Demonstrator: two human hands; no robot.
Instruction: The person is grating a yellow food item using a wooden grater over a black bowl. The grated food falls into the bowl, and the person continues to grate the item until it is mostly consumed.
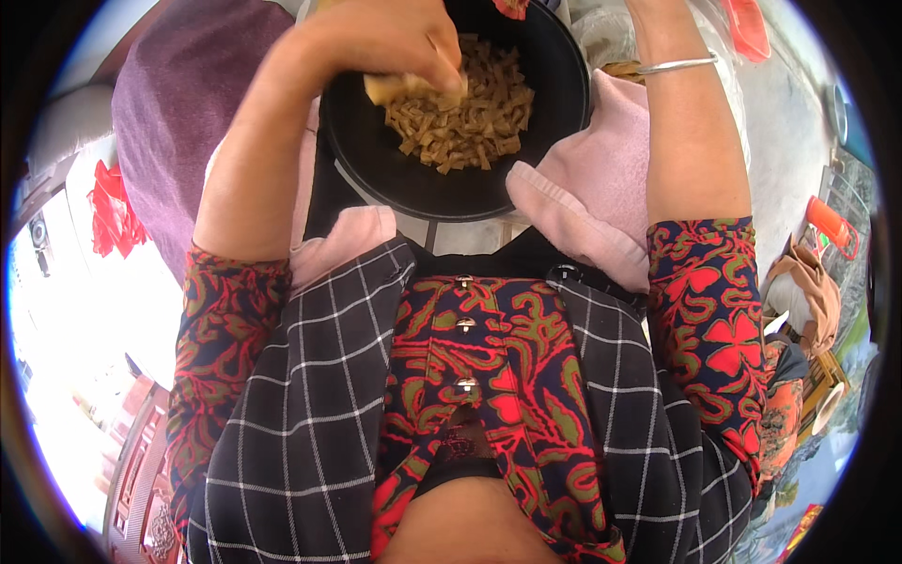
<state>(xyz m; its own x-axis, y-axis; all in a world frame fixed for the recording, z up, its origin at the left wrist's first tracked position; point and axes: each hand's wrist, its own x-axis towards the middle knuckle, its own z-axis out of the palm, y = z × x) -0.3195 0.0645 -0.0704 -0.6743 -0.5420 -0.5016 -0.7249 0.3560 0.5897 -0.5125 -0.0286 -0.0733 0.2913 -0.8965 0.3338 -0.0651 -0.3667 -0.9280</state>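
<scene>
A round black pan [451, 201] holds a heap of brown, strip-like pieces [479, 134]. My left hand [416, 49] reaches over its upper left part, fingers curled down on a blurred yellowish piece [387, 88] at the heap's edge. What that piece is cannot be told. My right hand is beyond the top edge of the picture; just the forearm with a silver bangle [678, 65] shows, to the right of the pan. A bit of something red [512, 7] shows at the pan's top rim.
Pink towels [585, 176] lie on both sides of my lap near the pan. Purple cloth [183, 106] covers something at the left, beside a red plastic bag [116, 211]. Clear plastic [606, 32] lies behind the pan. An orange-red container [830, 217] stands far right.
</scene>
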